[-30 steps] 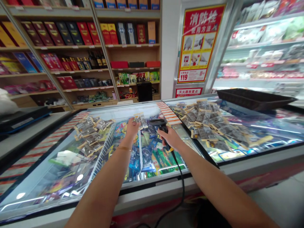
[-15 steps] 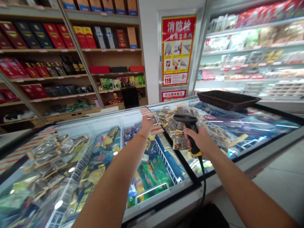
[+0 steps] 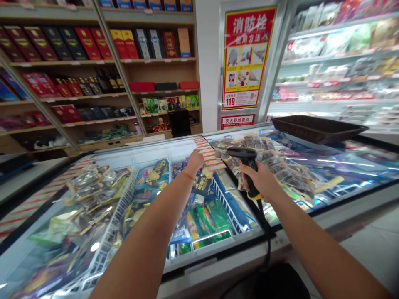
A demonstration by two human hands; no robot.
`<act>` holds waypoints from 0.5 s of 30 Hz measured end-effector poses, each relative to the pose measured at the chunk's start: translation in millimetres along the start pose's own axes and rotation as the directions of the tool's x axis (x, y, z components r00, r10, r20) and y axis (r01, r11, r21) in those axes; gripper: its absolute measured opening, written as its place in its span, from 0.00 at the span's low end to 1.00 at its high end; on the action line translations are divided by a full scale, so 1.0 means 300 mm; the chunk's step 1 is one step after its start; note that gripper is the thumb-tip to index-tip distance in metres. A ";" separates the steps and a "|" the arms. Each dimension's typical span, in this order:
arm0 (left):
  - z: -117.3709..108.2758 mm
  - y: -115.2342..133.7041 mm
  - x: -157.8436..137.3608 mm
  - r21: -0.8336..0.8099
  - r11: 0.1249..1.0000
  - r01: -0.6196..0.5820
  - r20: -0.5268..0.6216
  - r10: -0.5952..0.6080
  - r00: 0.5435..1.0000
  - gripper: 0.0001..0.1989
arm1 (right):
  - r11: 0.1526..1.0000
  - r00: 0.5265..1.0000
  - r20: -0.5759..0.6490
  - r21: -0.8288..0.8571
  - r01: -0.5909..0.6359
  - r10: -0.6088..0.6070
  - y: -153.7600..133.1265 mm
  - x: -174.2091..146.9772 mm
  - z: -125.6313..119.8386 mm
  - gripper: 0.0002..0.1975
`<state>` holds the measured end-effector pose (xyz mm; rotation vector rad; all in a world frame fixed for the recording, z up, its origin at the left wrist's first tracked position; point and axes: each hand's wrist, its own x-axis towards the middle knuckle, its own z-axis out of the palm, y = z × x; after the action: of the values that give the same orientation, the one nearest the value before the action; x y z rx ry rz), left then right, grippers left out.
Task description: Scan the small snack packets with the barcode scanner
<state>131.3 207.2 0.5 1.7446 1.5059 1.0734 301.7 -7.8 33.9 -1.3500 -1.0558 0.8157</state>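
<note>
My right hand (image 3: pixel 262 179) is wrapped round the grip of a black handheld barcode scanner (image 3: pixel 242 153), which has a yellow base and a hanging cord. The scanner's head points left, above a spread of small clear packets (image 3: pixel 277 164) lying on the freezer's glass top. My left hand (image 3: pixel 195 161) is closed, its fingers curled, beside a red-and-white striped strip (image 3: pixel 208 154). Its fingertips are hidden, so I cannot tell if anything is in them. Under the left forearm, frozen goods in green bags (image 3: pixel 205 216) lie in a white wire basket (image 3: pixel 225 202).
More packets (image 3: pixel 90 191) are heaped on the glass at left. A dark brown tray (image 3: pixel 321 131) rests at the back right of the freezer. Behind stand shelves of boxes (image 3: pixel 93 43), a red poster (image 3: pixel 246 58) and a lit chiller (image 3: pixel 336 70).
The view has turned a little left, so the scene sits further right. A small packet seen at my left fingertips is no longer visible there. My right hand still holds the scanner.
</note>
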 end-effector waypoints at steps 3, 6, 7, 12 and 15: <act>-0.194 -0.088 -0.032 0.251 0.967 0.054 -0.102 -0.029 0.994 0.22 | 1.000 0.997 0.069 -0.003 0.020 -0.020 -0.030 -0.006 0.111 0.13; -0.405 -0.196 -0.071 0.530 0.830 0.173 -0.241 -0.049 0.969 0.23 | 1.000 0.990 0.140 0.000 0.028 -0.027 -0.056 -0.013 0.235 0.13; -0.473 -0.234 -0.084 0.578 0.787 0.214 -0.284 -0.052 0.957 0.24 | 1.000 0.986 0.163 0.005 0.030 -0.030 -0.060 -0.015 0.277 0.13; -0.751 -0.392 -0.148 0.622 0.681 0.386 -0.500 -0.034 0.866 0.24 | 0.998 0.971 0.234 0.053 0.028 -0.040 -0.042 -0.027 0.441 0.11; -0.845 -0.442 -0.174 0.547 0.681 0.487 -0.589 -0.100 0.802 0.27 | 0.998 0.970 0.241 0.066 -0.002 -0.014 0.002 -0.026 0.470 0.11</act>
<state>-156.1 162.9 5.2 1.5706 2.7199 0.8971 167.7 35.5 21.4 -1.2119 -1.2098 1.0210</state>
